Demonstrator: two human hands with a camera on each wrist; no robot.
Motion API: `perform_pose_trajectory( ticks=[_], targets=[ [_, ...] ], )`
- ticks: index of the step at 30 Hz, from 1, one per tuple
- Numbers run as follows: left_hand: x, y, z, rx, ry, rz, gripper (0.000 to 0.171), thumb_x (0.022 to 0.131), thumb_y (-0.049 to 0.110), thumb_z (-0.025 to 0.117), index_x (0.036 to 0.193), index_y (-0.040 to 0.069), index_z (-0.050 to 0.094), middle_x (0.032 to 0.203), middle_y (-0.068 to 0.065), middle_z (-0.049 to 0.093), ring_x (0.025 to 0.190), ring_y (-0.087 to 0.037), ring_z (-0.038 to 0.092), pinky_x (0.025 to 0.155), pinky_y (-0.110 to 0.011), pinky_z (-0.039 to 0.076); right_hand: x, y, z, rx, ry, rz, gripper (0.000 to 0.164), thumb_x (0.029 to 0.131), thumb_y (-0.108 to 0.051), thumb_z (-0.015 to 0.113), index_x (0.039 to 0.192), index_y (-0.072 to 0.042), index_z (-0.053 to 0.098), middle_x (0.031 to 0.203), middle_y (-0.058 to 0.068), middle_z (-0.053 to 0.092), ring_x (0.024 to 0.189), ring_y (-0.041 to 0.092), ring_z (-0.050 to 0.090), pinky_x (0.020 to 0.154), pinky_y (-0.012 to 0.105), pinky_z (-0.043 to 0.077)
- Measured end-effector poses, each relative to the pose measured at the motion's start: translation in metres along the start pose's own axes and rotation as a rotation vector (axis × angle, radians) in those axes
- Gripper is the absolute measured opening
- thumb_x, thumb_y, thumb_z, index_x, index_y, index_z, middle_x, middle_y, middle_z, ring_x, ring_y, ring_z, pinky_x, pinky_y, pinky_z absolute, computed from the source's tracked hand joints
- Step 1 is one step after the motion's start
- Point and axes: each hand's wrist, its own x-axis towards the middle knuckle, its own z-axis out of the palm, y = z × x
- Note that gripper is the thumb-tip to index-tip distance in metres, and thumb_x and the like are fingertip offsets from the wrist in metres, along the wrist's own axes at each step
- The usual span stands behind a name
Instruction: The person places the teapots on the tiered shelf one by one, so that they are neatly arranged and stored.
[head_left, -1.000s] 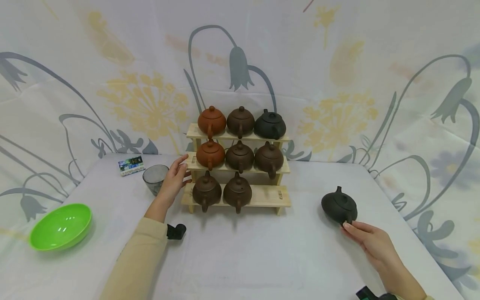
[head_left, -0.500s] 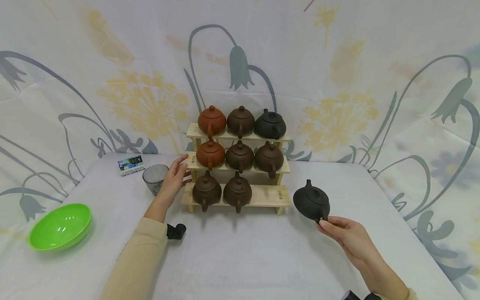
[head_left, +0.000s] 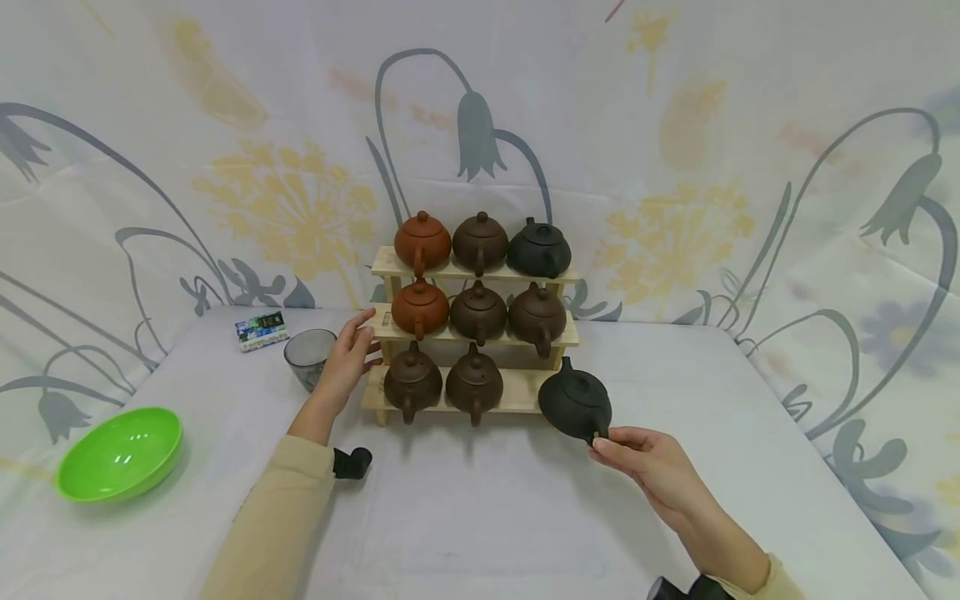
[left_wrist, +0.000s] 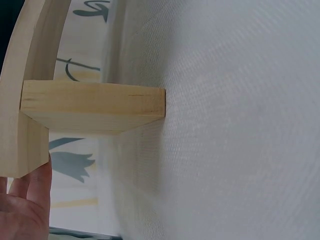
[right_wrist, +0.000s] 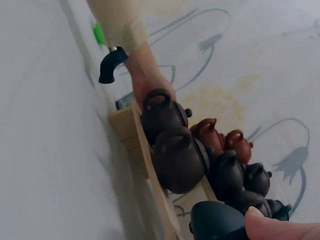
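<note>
In the head view, my right hand (head_left: 652, 471) pinches the handle of a black teapot (head_left: 575, 403). This teapot overlaps the right end of the bottom shelf; in the right wrist view only part of the teapot (right_wrist: 218, 220) and a finger (right_wrist: 275, 227) show. My left hand (head_left: 343, 367) touches the left end of the three-tier wooden stand (head_left: 525, 390), its fingers fairly straight. The left wrist view shows those fingers (left_wrist: 37, 187) against the wooden end. Two brown teapots (head_left: 475, 385) sit on the bottom shelf, left of the black one.
Reddish, brown and black teapots (head_left: 480, 243) fill the two upper shelves. Left of the stand are a grey glass (head_left: 306, 354), a small patterned box (head_left: 262, 331) and a green bowl (head_left: 120, 454). A floral cloth (head_left: 675, 125) hangs behind the white table (head_left: 480, 517).
My right hand has carried the black teapot leftward from the right side of the table to the stand's bottom shelf. The left hand has stayed at the stand.
</note>
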Motion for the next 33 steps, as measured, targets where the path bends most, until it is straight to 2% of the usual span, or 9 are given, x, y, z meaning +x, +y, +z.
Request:
perform_pose_trajectory(
  ticks=[7,14,22,28,31,33],
  targets=[
    [0.000,0.000,0.000,0.005,0.000,0.001,0.049,0.103,0.027,0.031,0.149,0.014,0.020,0.140,-0.021,0.034,0.124,-0.036,0.039,0.097,-0.046,0.037,0.010,0.000,0.021,-0.007,0.022,0.003,0.032,0.086,-0.006,0.067,0.108,0.014,0.054,0.094,0.009,0.065,0.088,0.018,0.066,0.082,0.023,0.049],
    [-0.001,0.001,0.001,0.001,0.002,-0.003,0.048,0.103,0.027,0.031,0.149,0.014,0.021,0.141,-0.021,0.034,0.124,-0.036,0.039,0.098,-0.047,0.037,0.026,0.005,0.041,-0.064,0.118,-0.002,0.034,0.085,-0.008,0.069,0.110,0.013,0.058,0.098,0.010,0.063,0.088,0.020,0.065,0.084,0.030,0.049],
    [0.000,0.003,0.005,-0.006,0.008,-0.005,0.048,0.104,0.026,0.031,0.149,0.013,0.021,0.140,-0.020,0.035,0.123,-0.036,0.040,0.097,-0.046,0.038,0.035,0.007,0.054,-0.066,0.150,-0.004,0.026,0.083,-0.008,0.070,0.102,0.010,0.064,0.093,0.010,0.061,0.083,0.016,0.062,0.083,0.033,0.050],
    [-0.001,0.003,0.004,-0.019,0.021,-0.014,0.048,0.103,0.026,0.033,0.148,0.012,0.023,0.138,-0.021,0.037,0.123,-0.035,0.041,0.097,-0.045,0.039,0.035,0.008,0.052,-0.071,0.112,-0.026,0.028,0.083,-0.008,0.071,0.104,0.008,0.063,0.093,0.010,0.060,0.084,0.019,0.062,0.083,0.036,0.050],
    [-0.005,0.006,-0.003,-0.007,0.034,-0.014,0.050,0.102,0.028,0.036,0.146,0.006,0.026,0.139,-0.022,0.037,0.125,-0.036,0.040,0.099,-0.045,0.038,0.032,0.007,0.042,-0.099,0.083,-0.051,0.032,0.084,-0.009,0.069,0.110,0.008,0.060,0.101,0.012,0.059,0.090,0.024,0.062,0.083,0.035,0.050],
    [-0.012,0.012,-0.011,0.047,0.029,-0.010,0.053,0.102,0.032,0.037,0.145,0.002,0.027,0.141,-0.023,0.036,0.127,-0.036,0.037,0.100,-0.046,0.036,0.029,0.004,0.033,-0.144,0.081,-0.074,0.035,0.086,-0.012,0.068,0.114,0.007,0.058,0.108,0.013,0.058,0.095,0.026,0.061,0.085,0.036,0.049]
  ],
)
